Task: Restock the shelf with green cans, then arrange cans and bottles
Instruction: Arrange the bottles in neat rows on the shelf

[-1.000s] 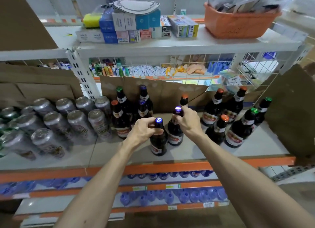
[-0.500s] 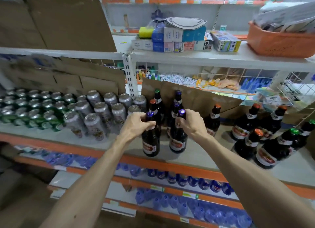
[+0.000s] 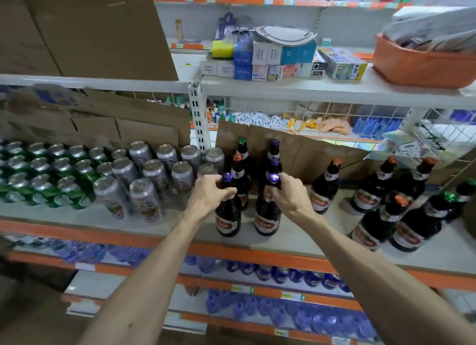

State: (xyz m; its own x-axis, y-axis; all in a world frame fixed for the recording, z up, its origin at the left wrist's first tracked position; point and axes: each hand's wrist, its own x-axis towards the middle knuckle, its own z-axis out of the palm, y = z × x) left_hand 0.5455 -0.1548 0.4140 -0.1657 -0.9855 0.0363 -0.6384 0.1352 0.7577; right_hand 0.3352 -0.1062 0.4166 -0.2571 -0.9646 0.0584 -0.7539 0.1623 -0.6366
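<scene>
Grips the neck of the left bottle [image 3: 228,215] with the left hand [image 3: 210,194], fingers curled round it just under the blue cap — and likewise the right bottle [image 3: 267,218] with the right hand [image 3: 286,195], thumb pressed to the glass. Has both upright, side by side, near the front edge of the shelf [image 3: 77,217]. Has green cans [image 3: 51,179] packed far left, silver cans [image 3: 154,177] between.
</scene>
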